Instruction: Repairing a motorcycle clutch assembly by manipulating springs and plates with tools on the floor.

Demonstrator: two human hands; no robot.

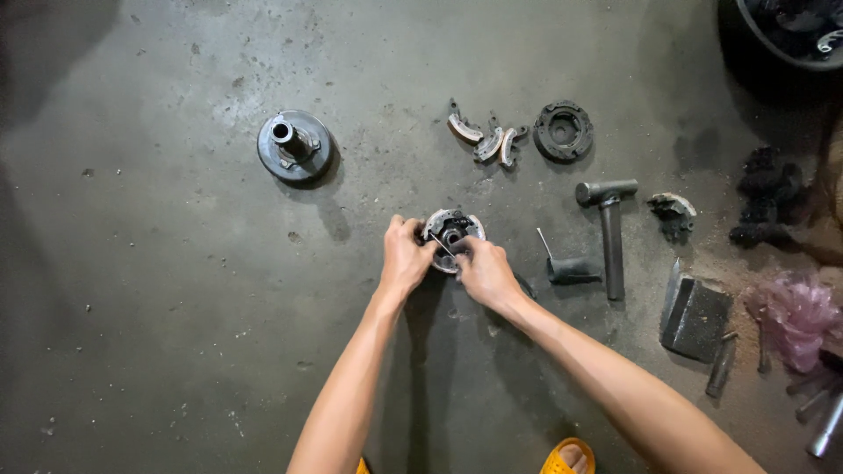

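Note:
A round metal clutch assembly (452, 230) lies on the concrete floor (158, 307) at the centre. My left hand (404, 256) grips its left rim. My right hand (483, 270) presses on its lower right side and holds a thin metal tool (441, 244) that points into the assembly. Both arms reach in from the bottom of the view.
A round hub with a centre shaft (294, 145) sits to the upper left. Curved clutch shoes (487, 140) and a dark round plate (563, 132) lie beyond the hands. A hammer (609, 230), a small handled tool (569, 268), a metal block (695, 316) and a pink rag (797, 318) lie at the right.

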